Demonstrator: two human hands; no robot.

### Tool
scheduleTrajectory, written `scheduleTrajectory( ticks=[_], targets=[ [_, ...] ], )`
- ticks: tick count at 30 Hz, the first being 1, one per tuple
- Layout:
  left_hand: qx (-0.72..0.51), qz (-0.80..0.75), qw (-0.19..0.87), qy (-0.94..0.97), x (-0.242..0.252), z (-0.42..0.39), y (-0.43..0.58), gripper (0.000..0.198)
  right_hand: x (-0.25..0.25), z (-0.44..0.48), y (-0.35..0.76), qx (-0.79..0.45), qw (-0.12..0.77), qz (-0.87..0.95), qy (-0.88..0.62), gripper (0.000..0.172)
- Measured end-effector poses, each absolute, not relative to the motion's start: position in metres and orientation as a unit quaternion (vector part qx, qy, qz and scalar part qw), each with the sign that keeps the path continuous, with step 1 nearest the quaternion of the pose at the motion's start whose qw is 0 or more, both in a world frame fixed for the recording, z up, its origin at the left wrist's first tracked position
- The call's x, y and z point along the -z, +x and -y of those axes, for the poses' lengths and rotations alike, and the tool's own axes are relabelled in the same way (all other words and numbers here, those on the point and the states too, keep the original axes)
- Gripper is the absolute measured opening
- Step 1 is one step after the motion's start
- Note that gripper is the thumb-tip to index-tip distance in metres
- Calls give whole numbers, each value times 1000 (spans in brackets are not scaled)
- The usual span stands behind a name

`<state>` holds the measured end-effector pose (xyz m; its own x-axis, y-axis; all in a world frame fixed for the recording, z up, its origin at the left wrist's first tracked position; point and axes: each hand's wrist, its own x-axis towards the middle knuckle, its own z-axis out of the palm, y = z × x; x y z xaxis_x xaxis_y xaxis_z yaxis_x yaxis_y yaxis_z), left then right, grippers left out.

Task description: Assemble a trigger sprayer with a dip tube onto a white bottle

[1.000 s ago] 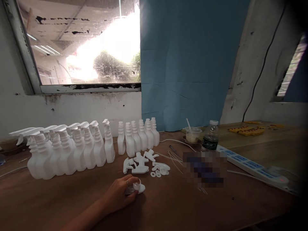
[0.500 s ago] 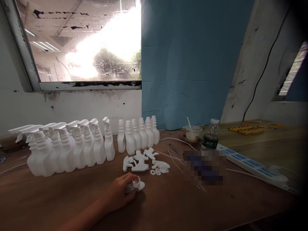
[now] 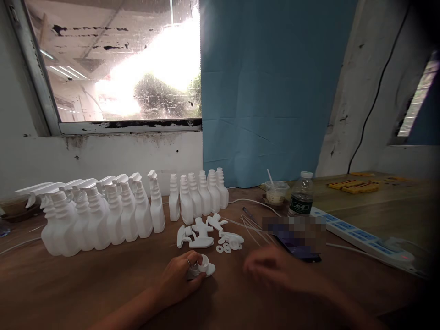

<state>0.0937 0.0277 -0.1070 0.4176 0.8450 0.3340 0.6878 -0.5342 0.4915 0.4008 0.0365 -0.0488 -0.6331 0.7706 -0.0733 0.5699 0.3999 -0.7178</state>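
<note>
White spray-head part [image 3: 203, 267] — small moulded plastic piece lying on the wooden table [image 3: 85, 288] near its front edge, pinched under the fingers of your left hand [image 3: 178, 277]. Judged light, stiff and smooth, so it can skid on the wood; take it by the round collar rather than the thin nozzle end.

Your right hand [image 3: 275, 270] is blurred, low over the table just right of the part; you cannot tell whether it is open or closed, and nothing shows in it.

Around you:
- Loose white parts [image 3: 206, 231] and small rings [image 3: 224, 249] just beyond the held piece — easy to scatter.
- Thin dip tubes [image 3: 252, 229] lying fanned near the right hand.
- Row of capped spray bottles [image 3: 99, 213] at left, 5 uncapped bottles [image 3: 197, 195] behind the parts.
- Phone [image 3: 299, 245], water bottle [image 3: 301, 195], plastic cup [image 3: 276, 191], power strip [image 3: 360, 238] further right.
</note>
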Motion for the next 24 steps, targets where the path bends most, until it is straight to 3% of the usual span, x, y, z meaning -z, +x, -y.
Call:
scheduleTrajectory(
  ticks=[4,6,15,24],
  targets=[
    [-291,-441,154,835,107,-28,92,10,17,-121,397,-133,67,810,-568,29],
    [-294,-438,152,836,108,-29,91,9,15,-146,395,-97,31,781,-616,24],
    [-293,-425,146,844,110,-32,90,11,56,-159,393,-203,-80,745,-631,18],
    [-296,-411,145,850,106,-29,91,7,66,-155,385,-152,6,761,-630,33]
  ],
)
